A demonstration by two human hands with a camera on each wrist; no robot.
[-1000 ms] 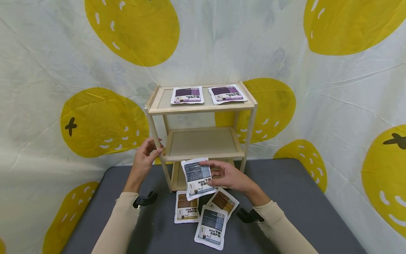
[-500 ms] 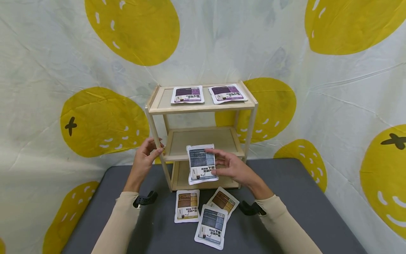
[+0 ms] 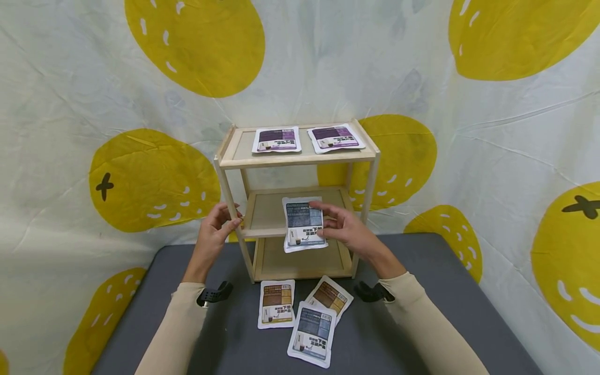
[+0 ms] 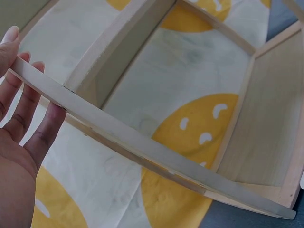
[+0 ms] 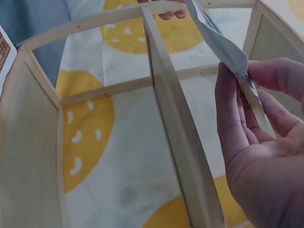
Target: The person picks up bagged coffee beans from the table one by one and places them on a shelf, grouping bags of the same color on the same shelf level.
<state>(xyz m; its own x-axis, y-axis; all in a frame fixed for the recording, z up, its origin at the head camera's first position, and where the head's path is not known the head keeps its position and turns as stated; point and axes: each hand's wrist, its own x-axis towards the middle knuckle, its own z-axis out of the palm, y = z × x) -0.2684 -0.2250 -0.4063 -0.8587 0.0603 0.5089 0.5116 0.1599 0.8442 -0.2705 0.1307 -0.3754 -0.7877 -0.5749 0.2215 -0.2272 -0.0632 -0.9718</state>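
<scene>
Held packet: a flat white pouch with a dark blue-grey printed panel, black characters and a small cup picture below it.
Pose: upright and a little tilted, the printed face turned to the camera, in the middle of the head view.
Grip: the right hand pinches its right edge; in the right wrist view the packet is seen edge-on, thin, between thumb and fingers.
Place: in the air, in front of the middle level of the wooden shelf; it overlaps the front rail there.
Shelf: light wood, three levels, it stands on the grey table at the centre.
Left post: the left hand holds it at the middle level; its fingers lie against the wood.
</scene>
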